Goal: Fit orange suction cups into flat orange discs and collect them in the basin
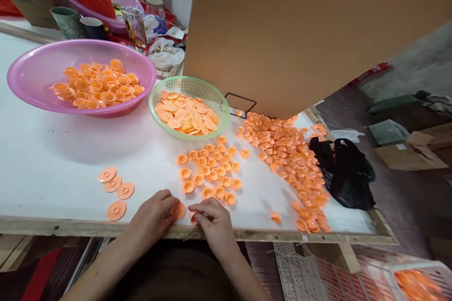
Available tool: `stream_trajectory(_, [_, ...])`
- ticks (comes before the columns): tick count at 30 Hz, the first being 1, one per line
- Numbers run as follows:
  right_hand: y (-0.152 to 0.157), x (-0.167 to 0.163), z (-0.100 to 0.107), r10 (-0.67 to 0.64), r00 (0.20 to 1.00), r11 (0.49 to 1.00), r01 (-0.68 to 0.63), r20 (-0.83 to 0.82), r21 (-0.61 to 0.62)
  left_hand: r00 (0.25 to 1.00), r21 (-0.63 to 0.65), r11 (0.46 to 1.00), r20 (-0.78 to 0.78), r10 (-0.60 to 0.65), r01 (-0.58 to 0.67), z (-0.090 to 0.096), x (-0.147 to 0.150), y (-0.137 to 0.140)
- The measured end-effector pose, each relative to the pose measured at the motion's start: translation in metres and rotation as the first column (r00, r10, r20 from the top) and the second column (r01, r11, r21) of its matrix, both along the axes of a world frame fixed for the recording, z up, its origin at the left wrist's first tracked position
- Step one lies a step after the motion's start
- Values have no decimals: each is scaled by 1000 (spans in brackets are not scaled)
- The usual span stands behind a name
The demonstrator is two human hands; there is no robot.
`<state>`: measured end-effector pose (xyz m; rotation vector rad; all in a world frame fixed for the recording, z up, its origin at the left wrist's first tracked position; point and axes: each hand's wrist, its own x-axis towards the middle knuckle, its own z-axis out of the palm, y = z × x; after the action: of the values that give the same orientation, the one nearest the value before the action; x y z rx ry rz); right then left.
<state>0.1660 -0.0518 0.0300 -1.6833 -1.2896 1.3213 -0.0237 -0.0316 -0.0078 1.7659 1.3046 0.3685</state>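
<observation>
Near the table's front edge, my left hand (pixel 153 214) pinches a flat orange disc (pixel 179 210) by its left side. Just to the right, my right hand (pixel 214 225) has thumb and fingers closed on a small orange cup (pixel 192 216), partly hidden by the fingers. The disc and the cup are close together but apart. To the left of my left hand lie several orange discs with a raised ring, one (pixel 116 210) nearest the edge. Beyond my hands, several small orange cups (pixel 212 175) stand mostly mouth up on the white tabletop (pixel 70 164).
A pink basin (pixel 30 82) holds orange cups; a green colander (pixel 152 108) holds discs. A heap of orange cups (pixel 293 150) spreads along the right side, beside a black bag (pixel 348 174). A large cardboard box (pixel 275 33) blocks the back. Mugs and a jar stand back left.
</observation>
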Motion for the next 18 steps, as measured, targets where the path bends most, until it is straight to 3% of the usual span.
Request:
stream_trajectory(7, [8, -26, -16, 40, 929, 990, -87, 367, 112, 999, 41, 999, -17, -28, 28, -1, 2, -1])
stream_trajectory(12, [18, -31, -18, 100, 929, 987, -138, 356, 83, 999, 69, 997, 20, -29, 28, -10, 2, -2])
stream_trajectory(14, [21, -31, -18, 116, 931, 986, -149, 345, 69, 996, 23, 1000, 83, -20, 18, -6, -1, 1])
stream_trajectory(18, [22, -30, -17, 144, 921, 981, -182, 363, 71, 975, -201, 979, 210, 71, -28, 11, -5, 9])
